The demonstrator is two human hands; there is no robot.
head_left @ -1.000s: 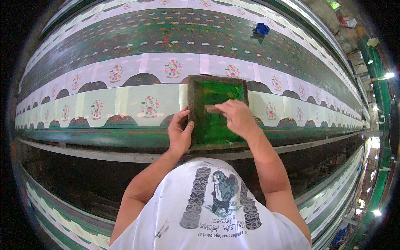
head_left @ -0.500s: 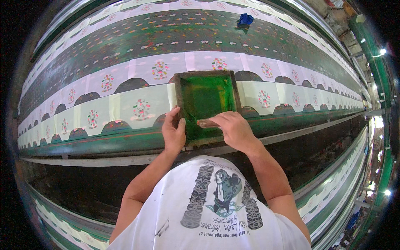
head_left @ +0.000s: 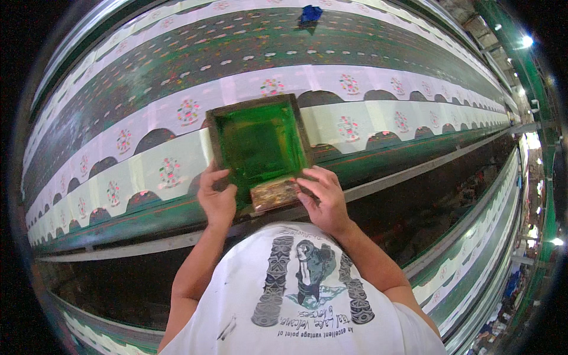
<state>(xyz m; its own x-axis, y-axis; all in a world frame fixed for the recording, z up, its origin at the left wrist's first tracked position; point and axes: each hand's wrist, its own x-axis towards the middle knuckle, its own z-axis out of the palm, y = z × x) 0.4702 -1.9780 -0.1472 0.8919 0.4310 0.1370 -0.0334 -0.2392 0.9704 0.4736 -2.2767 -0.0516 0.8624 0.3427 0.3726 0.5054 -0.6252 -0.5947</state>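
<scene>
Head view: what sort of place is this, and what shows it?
Probably a textile-printing workshop: a dark-framed, rectangular green screen, a long green table, and pale cloth-like panels repeating a multicoloured motif.

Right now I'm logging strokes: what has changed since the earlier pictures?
The block has come toward the person to the near end of the frame, its broad face showing, the right hand at its right end. The left hand stays by the frame's left side; printed cloth looks unchanged.
</scene>
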